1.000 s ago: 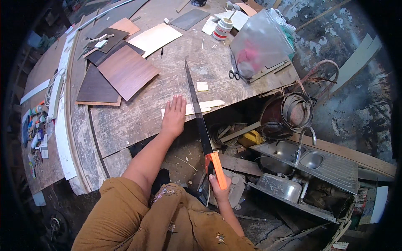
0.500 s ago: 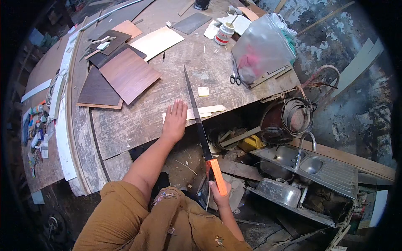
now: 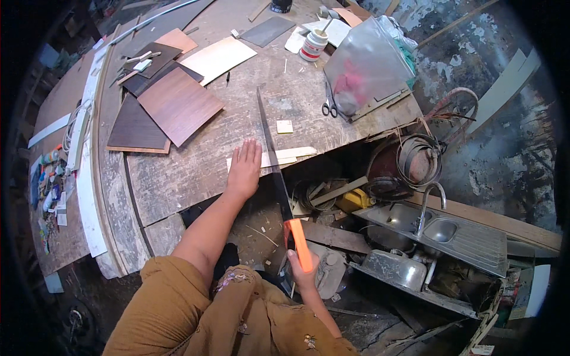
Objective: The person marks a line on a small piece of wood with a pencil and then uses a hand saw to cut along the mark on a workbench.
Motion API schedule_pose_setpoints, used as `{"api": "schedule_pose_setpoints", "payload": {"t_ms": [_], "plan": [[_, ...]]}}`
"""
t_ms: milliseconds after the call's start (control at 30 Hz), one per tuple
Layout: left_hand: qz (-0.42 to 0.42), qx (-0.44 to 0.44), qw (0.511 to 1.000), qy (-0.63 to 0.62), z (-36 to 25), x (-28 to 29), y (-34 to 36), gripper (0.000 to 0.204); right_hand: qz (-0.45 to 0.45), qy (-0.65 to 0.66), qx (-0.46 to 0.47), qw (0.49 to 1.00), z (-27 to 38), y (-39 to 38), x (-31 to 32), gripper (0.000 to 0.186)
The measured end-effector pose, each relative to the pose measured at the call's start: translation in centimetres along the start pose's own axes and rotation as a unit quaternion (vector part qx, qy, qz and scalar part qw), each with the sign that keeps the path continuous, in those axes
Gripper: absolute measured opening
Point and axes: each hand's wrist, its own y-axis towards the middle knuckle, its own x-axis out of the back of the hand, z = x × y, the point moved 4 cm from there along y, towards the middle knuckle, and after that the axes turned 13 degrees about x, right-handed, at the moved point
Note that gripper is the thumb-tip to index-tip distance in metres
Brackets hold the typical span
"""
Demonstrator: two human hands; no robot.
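Observation:
My right hand (image 3: 306,274) is wrapped round the orange handle of a handsaw (image 3: 301,244). Its long dark blade slants up and away from me, crossing thin pale wood strips (image 3: 300,152) at the table's near edge. Flat on the left part of these strips lies my left hand (image 3: 244,169), fingers stretched out, close to the blade. Whether the teeth have cut into the wood cannot be made out. Just beyond the strips, right of the blade, sits a small pale square piece (image 3: 284,126).
Brown wood-look panels (image 3: 181,107) lie on the worktable (image 3: 178,178) at left. Scissors (image 3: 330,107), a white jar (image 3: 313,45) and a clear plastic bag (image 3: 371,68) are at right. Below the edge stand a yellow container (image 3: 355,200) and a steel sink (image 3: 469,246).
The saw and my right hand have moved slightly forward and left. My left hand stays flat on the strips. The whole view has shifted a little.

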Motion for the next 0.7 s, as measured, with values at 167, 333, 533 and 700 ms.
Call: {"api": "schedule_pose_setpoints", "payload": {"t_ms": [167,333,533,700], "plan": [[-0.009,0.0,1.0,-0.015,0.3,-0.1,0.3,0.064,-0.024,0.085,-0.093,0.992,-0.1,1.2,1.2,0.025],[0.0,-0.007,1.0,-0.01,0.0,-0.2,0.2,0.063,-0.008,0.048,-0.02,0.999,-1.0,2.0,0.9,0.024],[-0.024,-0.002,1.0,-0.004,0.3,-0.1,0.1,0.061,-0.001,0.006,0.005,1.0,0.5,2.9,-0.8,0.024],[-0.021,-0.005,1.0,-0.005,0.3,-0.1,0.1,0.06,-0.002,0.034,-0.011,0.999,0.4,2.7,-0.4,0.022]]}}
